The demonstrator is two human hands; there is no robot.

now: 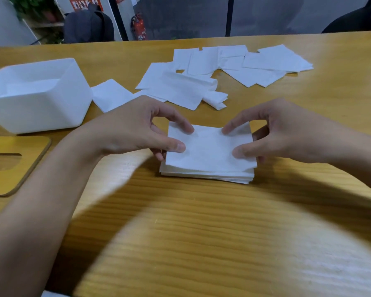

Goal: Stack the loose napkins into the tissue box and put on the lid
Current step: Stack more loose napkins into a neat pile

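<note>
Left hand (135, 127) and right hand (287, 129) pinching a squared stack of soft white napkins (208, 155) on the wood-grain tabletop (201, 232), loose napkins (223, 69) scattered behind, open white plastic tissue box (36, 95) at left, rounded wooden slotted lid (15, 166) lying flat beside it

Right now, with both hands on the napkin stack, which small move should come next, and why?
Probably lift the napkin stack into the open tissue box: the left hand and right hand pinch its sides, and the lid lies aside.
</note>
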